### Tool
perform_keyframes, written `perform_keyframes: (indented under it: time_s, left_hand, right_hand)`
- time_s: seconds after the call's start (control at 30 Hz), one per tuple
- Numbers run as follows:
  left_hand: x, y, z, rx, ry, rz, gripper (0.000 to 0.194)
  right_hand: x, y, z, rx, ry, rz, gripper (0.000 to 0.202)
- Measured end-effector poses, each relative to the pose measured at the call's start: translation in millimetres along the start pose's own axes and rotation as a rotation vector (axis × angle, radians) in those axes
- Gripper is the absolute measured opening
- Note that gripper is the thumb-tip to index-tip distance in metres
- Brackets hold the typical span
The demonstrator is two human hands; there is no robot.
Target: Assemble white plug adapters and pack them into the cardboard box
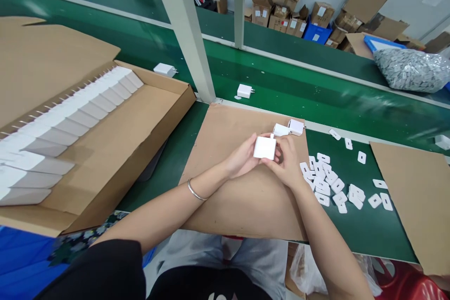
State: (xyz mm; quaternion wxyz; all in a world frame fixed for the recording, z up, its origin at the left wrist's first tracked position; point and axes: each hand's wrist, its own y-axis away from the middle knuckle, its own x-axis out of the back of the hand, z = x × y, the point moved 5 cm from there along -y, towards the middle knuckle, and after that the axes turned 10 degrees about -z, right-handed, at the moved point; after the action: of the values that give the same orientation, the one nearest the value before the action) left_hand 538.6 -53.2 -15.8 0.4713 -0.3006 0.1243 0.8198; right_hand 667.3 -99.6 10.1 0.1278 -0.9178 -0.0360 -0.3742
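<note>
A white charger (265,148) is held between both hands above a brown cardboard sheet (225,136). My left hand (244,157) grips its left side and underside, and my right hand (286,159) has fingers and thumb at its right side. Two more white chargers (296,127) lie just beyond the hands, at the sheet's far right corner. To the right of my right hand, small white plates with slots (321,183) are scattered in a loose pile on the green bench.
On the left an open cardboard box (151,108) holds a row of white chargers (87,103). Single chargers (245,91) sit on the green conveyor beyond a pale post (190,33). Another cardboard sheet (418,197) lies at right. A bag of small grey parts (413,70) rests farther back.
</note>
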Motion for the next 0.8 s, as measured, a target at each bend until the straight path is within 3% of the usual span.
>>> perform_keyframes:
  time_s: [0.13,0.3,0.43,0.53,0.6,0.7,0.8]
  left_hand:
    - [0.0,-2,7,-0.015,0.100,-0.009,0.045]
    - [-7.2,6,37,-0.152,-0.052,0.049,0.048]
    - [-27.4,46,86,-0.329,-0.494,0.122,0.058]
    - [-27.4,97,128,-0.400,-1.018,0.335,0.044]
    - [-10.8,137,156,-0.357,-1.399,0.577,0.029]
    - [36.9,202,191,-0.142,-1.745,0.926,0.029]
    - [89.2,261,206,0.103,-1.840,1.034,0.034]
  right_hand:
    - [3,0,1,-0.051,0.187,-0.105,0.056]
    - [34,4,26,-0.162,0.381,0.112,0.054]
    - [63,11,62,-0.373,0.454,0.369,0.051]
    - [73,15,83,-0.488,0.486,0.454,0.045]
    - [73,15,92,-0.522,0.495,0.466,0.042]
    - [71,14,98,-0.538,0.499,0.458,0.038]
    - [67,13,99,-0.555,0.497,0.420,0.036]
